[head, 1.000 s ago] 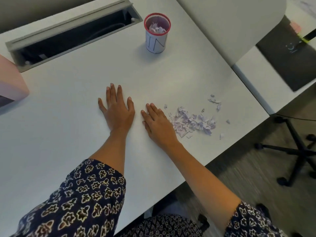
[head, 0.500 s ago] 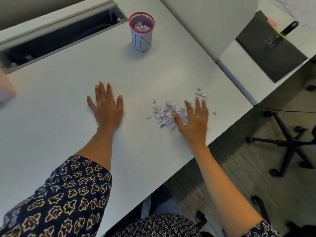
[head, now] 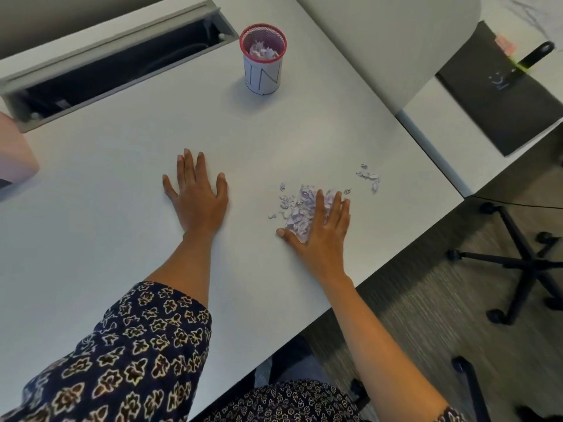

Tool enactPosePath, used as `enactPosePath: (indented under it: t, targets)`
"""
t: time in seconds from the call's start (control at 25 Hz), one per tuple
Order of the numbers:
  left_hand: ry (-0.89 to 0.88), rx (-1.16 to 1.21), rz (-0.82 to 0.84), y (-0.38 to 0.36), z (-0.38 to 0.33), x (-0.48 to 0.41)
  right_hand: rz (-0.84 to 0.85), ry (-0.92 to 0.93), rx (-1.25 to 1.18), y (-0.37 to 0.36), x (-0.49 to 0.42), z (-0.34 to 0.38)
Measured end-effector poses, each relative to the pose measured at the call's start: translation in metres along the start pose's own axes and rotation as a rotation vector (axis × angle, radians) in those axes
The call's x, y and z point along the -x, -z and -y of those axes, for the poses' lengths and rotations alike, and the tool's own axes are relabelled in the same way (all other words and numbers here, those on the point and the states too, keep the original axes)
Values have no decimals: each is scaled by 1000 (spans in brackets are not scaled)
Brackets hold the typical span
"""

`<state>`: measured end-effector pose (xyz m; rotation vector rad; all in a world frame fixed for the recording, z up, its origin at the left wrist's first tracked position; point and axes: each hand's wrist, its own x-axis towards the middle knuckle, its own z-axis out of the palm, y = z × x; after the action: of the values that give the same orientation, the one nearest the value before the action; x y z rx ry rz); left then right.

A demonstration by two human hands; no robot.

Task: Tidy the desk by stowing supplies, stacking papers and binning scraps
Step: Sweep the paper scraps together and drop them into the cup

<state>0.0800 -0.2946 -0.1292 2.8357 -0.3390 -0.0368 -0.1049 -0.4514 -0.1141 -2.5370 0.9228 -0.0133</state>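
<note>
The white bench (head: 91, 208) carries a heap of small purple-and-white paper scraps (head: 297, 208) near its right edge. A few loose scraps (head: 368, 176) lie apart from the heap, further right and back. The right hand (head: 320, 229) lies flat on the near right part of the heap, fingers straight and spread, grasping nothing, thumb on the bench beside the scraps. The left hand (head: 198, 197) is also released, pressed palm-down on bare bench well to the left of the heap, fingers straight. A dark flowered sleeve (head: 122, 354) covers the left forearm.

At the back left an open cable slot (head: 115, 65) with a raised grey lid cuts into the bench; dark cords show inside. A pink object (head: 15, 153) sits at the left edge, mostly out of view. A pale rounded divider (head: 396, 41) rises at the back right, and beyond it a black notebook (head: 502, 102) lies on the next desk with a dark pen (head: 536, 53) on it. A black chair base (head: 530, 263) stands on the floor to the right.

A mesh cup (head: 263, 73) with a red rim and a white paper wrap stands upright at the back, well apart from the heap. It holds more scraps of the same kind (head: 262, 51).
</note>
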Motion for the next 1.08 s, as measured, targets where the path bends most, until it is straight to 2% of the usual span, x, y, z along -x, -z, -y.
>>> enactPosePath:
  t: [0.24,0.4,0.64,0.84,0.96,1.08]
  targets:
    - [20,3,-1,1,-2,-1,-15,75,-16,-12,-34,28]
    - [24,6,-4,1,-2,-1,-6,132,-127,-10,-51,43]
    - [33,8,-10,1,-3,0,54,201,-63,2,-70,56]
    - [38,13,-19,2,-3,-1,5,262,-31,13,-91,59]
    - [45,15,-19,2,-4,-1,-18,234,-74,15,-109,58]
    - [49,21,-20,3,-5,-1,-41,104,-303,25,-125,62]
